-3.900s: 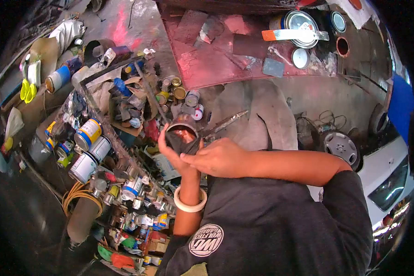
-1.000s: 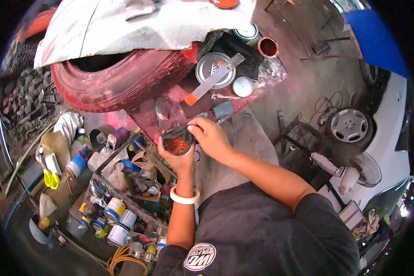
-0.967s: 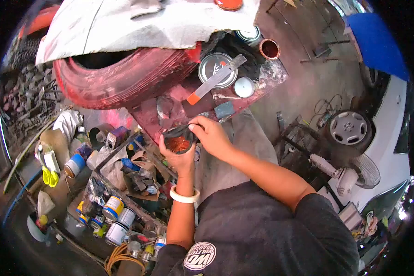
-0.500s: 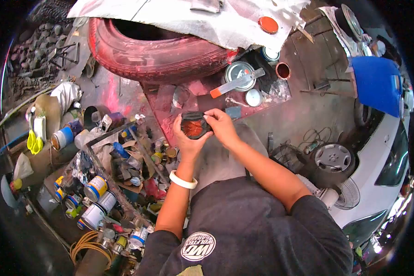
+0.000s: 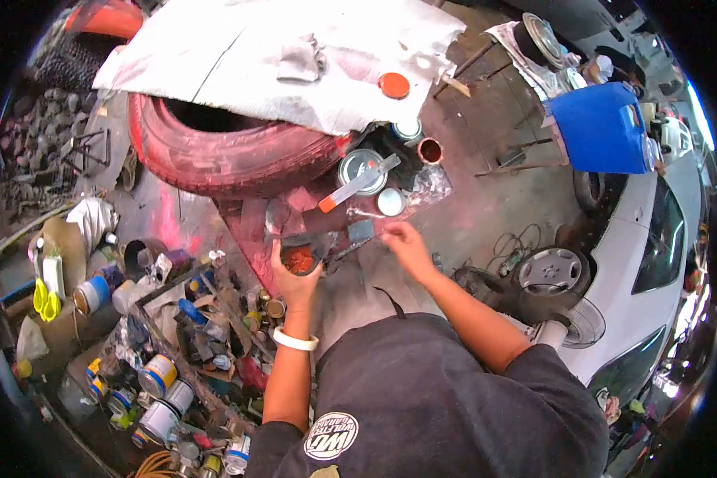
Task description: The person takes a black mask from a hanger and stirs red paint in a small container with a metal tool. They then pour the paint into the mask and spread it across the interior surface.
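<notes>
My left hand is wrapped around a small dark cup with orange-red stuff inside, its opening facing up at me. My right hand is off to the right, apart from the cup, fingers curled together; whether anything small is pinched in them is hidden. Close by it lies a blue-grey square pad on the board. Beyond are a paint can with a clear, orange-ended mixing stick across its lid, and a smaller white-topped can.
A red-dusted tire lies ahead, partly under a white sheet bearing an orange lid. An open can stands beside it. Paint cans and clutter fill the left. A blue jerrycan, fan and car are right.
My right hand has let go of the cup's rim and moved away to the right. My left hand still holds the cup, now lower. The whole view has shifted with my head.
</notes>
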Demonstrator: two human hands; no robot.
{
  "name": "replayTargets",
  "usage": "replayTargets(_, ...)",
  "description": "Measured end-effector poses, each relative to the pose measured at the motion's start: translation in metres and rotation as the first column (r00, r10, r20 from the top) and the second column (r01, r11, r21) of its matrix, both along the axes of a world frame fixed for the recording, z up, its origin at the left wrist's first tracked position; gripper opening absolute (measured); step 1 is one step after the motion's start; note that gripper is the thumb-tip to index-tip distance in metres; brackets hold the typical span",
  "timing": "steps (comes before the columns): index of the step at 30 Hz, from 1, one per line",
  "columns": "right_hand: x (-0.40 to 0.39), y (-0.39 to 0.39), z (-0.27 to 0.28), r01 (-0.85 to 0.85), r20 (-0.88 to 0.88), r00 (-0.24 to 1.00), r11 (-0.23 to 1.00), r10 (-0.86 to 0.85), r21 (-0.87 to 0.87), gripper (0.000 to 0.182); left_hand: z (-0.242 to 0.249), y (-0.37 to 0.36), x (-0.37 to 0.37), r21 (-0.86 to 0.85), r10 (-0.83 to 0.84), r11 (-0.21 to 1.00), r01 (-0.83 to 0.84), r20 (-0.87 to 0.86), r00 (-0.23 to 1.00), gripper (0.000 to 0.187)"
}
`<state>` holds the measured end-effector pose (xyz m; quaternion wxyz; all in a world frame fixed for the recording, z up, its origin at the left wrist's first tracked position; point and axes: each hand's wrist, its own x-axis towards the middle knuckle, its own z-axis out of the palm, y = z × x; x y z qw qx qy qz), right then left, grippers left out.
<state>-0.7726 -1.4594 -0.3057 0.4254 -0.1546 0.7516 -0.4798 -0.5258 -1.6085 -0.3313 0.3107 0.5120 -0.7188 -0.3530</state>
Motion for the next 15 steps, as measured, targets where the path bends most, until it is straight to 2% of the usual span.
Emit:
replayTargets(2, -0.042, 0.025, -0.018, 0.104, -0.123, 0.987, 0.995, -0.104, -0.006, 0.041, 0.007, 0.000, -0.002, -0.017, 0.007, 1.000, -0.006, 0.044, 0.999, 0.108)
replayTargets(4, -0.085, 0.037, -0.032, 0.169, -0.292, 0.943, 0.986, -0.160, 0.003, 0.047, 0.003, -0.003, 0.005, 0.141, 0.051, 0.989, -0.048, -0.025, 0.998, 0.107)
replayTargets(5, -0.100, 0.037, -0.035, 0.194, -0.323, 0.928, 0.981, -0.188, -0.013, 0.052, 0.014, -0.004, 0.001, 0.222, 0.077, 0.973, -0.064, -0.050, 0.996, 0.106)
replayTargets(6, -0.117, 0.035, -0.039, 0.218, -0.352, 0.911, 0.975, -0.215, -0.030, 0.058, 0.028, -0.001, 0.000, 0.116, 0.075, 0.991, -0.068, -0.061, 0.995, 0.101)
replayTargets(7, -0.134, 0.029, -0.040, 0.238, -0.381, 0.893, 0.970, -0.239, -0.051, 0.063, 0.041, 0.001, 0.000, 0.132, 0.113, 0.986, -0.105, -0.061, 0.992, 0.100)
replayTargets(8, -0.152, 0.023, -0.041, 0.205, -0.416, 0.892, 0.978, -0.177, 0.024, 0.076, 0.051, 0.005, 0.002, 0.146, 0.155, 0.979, -0.144, -0.063, 0.986, 0.098)
replayTargets(11, -0.186, -0.004, -0.067, 0.140, -0.557, 0.821, 0.990, -0.128, -0.021, 0.089, 0.095, 0.020, 0.001, 0.123, 0.238, 0.964, -0.236, 0.000, 0.971, 0.094)
replayTargets(12, -0.196, -0.008, -0.086, 0.086, -0.568, 0.815, 0.994, -0.112, -0.072, 0.100, 0.106, 0.026, 0.001, 0.102, 0.258, 0.960, -0.260, 0.035, 0.965, 0.093)
replayTargets(15, -0.206, -0.032, -0.065, -0.011, -0.603, 0.795, 0.995, 0.072, 0.104, 0.104, 0.123, 0.043, 0.009, 0.119, 0.334, 0.937, -0.328, -0.034, 0.942, 0.092)
